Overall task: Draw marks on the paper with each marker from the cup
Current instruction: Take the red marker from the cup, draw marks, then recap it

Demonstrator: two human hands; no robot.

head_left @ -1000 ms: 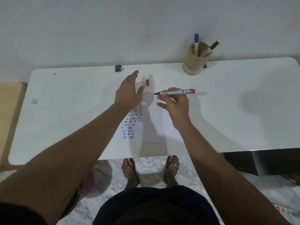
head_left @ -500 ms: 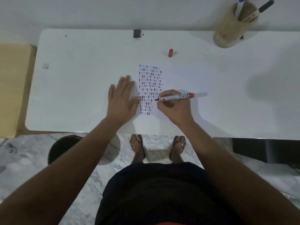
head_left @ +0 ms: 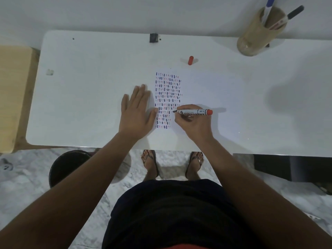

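Wooden block at far left, beside the white bench. Dark bin on the marble floor below the bench's left end. Small grey scrap on the bench near its left edge. Black clip-like object at the bench's back edge.

Left hand lies flat, palm down, fingers close together, thumb out to the side; it rests on the left margin of the paper, thumb tip touching the marks. Marks: dense block of short blue and red strokes in rows, on the paper's left part. Right part of the paper is blank.

Red cap lies loose on the bench just behind the paper's top edge.

Right hand pinches an uncapped marker between thumb and fingers, heel of the hand on the paper. Marker lies nearly level, dark tip pointing left at the right edge of the marks, red end pointing right. Can't tell whether the tip touches the paper.

Cup at back right of the bench, well apart from the paper, holding a blue-capped marker and a black-capped marker.
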